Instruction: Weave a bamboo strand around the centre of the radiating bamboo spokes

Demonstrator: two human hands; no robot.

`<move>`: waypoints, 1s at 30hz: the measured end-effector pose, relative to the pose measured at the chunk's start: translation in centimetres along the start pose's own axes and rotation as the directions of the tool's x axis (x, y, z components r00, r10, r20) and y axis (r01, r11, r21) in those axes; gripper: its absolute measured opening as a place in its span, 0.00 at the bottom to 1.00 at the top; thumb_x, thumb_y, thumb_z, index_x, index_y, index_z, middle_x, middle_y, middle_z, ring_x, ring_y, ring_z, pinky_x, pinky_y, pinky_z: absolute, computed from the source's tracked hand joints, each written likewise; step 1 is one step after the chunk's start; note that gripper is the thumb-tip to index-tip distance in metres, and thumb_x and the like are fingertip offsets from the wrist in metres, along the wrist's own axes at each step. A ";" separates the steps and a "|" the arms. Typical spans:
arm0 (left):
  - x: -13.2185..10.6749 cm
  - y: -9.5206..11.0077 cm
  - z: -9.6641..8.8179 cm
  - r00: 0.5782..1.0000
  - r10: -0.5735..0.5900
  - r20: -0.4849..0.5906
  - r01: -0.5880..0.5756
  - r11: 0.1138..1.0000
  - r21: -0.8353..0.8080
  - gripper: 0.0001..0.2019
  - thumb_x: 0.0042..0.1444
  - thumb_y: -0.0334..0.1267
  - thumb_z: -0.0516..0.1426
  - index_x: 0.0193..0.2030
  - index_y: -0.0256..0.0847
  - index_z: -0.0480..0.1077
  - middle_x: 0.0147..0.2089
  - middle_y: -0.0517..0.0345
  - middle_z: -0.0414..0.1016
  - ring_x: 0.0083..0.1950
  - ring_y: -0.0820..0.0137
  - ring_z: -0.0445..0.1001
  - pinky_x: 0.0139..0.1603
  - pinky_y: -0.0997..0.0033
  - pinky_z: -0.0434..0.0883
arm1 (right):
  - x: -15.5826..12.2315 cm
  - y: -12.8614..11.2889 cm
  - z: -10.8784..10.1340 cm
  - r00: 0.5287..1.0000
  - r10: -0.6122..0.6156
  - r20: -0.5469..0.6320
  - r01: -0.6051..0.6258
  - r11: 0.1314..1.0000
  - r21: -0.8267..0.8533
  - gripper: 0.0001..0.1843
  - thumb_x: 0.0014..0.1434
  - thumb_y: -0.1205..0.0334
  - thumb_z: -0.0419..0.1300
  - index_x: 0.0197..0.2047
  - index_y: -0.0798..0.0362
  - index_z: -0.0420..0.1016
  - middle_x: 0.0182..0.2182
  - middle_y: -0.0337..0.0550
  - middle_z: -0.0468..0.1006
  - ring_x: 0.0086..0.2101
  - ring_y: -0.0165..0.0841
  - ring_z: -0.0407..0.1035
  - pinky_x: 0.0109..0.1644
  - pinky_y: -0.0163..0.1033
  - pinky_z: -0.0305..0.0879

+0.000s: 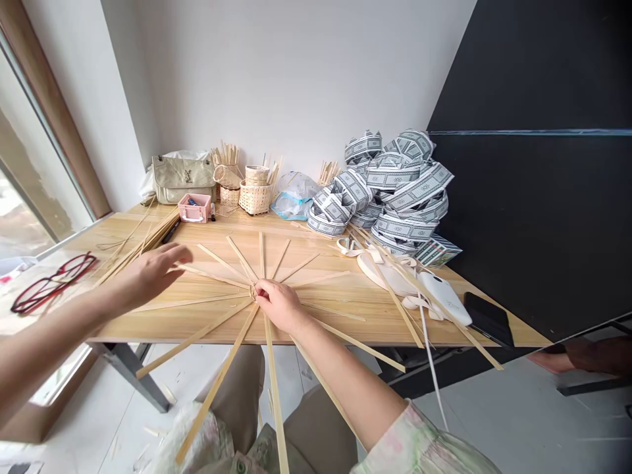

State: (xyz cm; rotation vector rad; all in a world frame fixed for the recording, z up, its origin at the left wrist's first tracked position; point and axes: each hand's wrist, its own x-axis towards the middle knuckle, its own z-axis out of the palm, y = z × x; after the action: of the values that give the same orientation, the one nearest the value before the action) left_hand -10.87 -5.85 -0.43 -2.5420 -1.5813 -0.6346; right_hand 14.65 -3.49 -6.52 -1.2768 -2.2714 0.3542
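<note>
Flat bamboo strips [222,322] fan out like spokes from one crossing point, lying partly on the table and partly over its front edge. A small ring of thin weaving [253,290] circles the middle. My right hand [277,301] is closed on the strips at this centre, thumb and fingers pinched beside the ring. My left hand [157,268] hovers left of the centre, fingers loosely bent and apart from the thumb, near the tip of one spoke. Nothing shows clearly in it.
Red-framed glasses [54,283] and a bundle of strips [143,240] lie left. Behind stand a handbag [182,178], a pink box [194,208] and small woven baskets [255,197]. Patterned rolls [395,184], a white device [443,296] and a black phone [488,318] are right.
</note>
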 end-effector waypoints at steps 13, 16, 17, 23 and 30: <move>-10.0 4.5 1.3 0.753 -0.203 0.626 0.643 0.430 -0.634 0.30 0.53 0.59 0.39 0.41 0.38 0.70 0.40 0.50 0.73 0.39 0.63 0.70 0.36 0.68 0.68 | 0.1 0.4 -0.1 0.999 -0.029 0.044 0.025 0.996 0.087 0.07 0.47 0.73 0.49 0.25 0.53 0.63 0.24 0.34 0.67 0.28 0.26 0.59 0.31 0.30 0.49; -9.5 5.2 1.1 0.876 -0.054 0.479 0.482 0.119 -0.868 0.34 0.47 0.65 0.39 0.51 0.46 0.63 0.58 0.54 0.58 0.57 0.56 0.56 0.52 0.58 0.62 | 0.1 0.3 -0.2 0.998 -0.041 0.053 0.037 0.996 0.077 0.07 0.46 0.74 0.50 0.25 0.53 0.63 0.25 0.34 0.67 0.28 0.26 0.59 0.31 0.30 0.49; -9.1 5.4 1.0 0.902 -0.022 0.432 0.432 0.091 -0.897 0.34 0.46 0.66 0.41 0.53 0.48 0.61 0.61 0.57 0.54 0.60 0.56 0.52 0.54 0.57 0.60 | 0.1 0.2 -0.3 0.997 -0.045 0.059 0.041 0.997 0.072 0.07 0.46 0.74 0.50 0.25 0.53 0.63 0.25 0.34 0.67 0.28 0.26 0.59 0.31 0.30 0.49; -5.4 6.2 2.1 0.944 -0.139 0.298 0.326 0.282 -0.902 0.18 0.54 0.43 0.52 0.51 0.46 0.59 0.57 0.53 0.59 0.57 0.60 0.59 0.57 0.59 0.58 | -0.2 -0.3 -1.0 0.992 -0.085 0.097 0.084 0.996 0.012 0.07 0.49 0.74 0.51 0.25 0.53 0.65 0.27 0.35 0.68 0.30 0.26 0.61 0.32 0.30 0.49; -2.6 6.8 3.4 0.974 -0.114 0.197 0.226 0.387 -0.894 0.13 0.55 0.42 0.50 0.47 0.42 0.62 0.50 0.56 0.64 0.54 0.65 0.62 0.57 0.64 0.59 | -0.6 -0.4 -1.0 0.983 -0.110 0.144 0.130 0.983 -0.132 0.05 0.51 0.69 0.55 0.29 0.50 0.69 0.29 0.35 0.69 0.31 0.27 0.62 0.30 0.31 0.48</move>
State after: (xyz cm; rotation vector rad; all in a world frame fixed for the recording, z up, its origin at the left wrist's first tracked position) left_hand -4.88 -10.27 -3.51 -3.1104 -1.8741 -1.9243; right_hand 15.18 -4.24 -5.70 -1.2085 -2.5154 0.2475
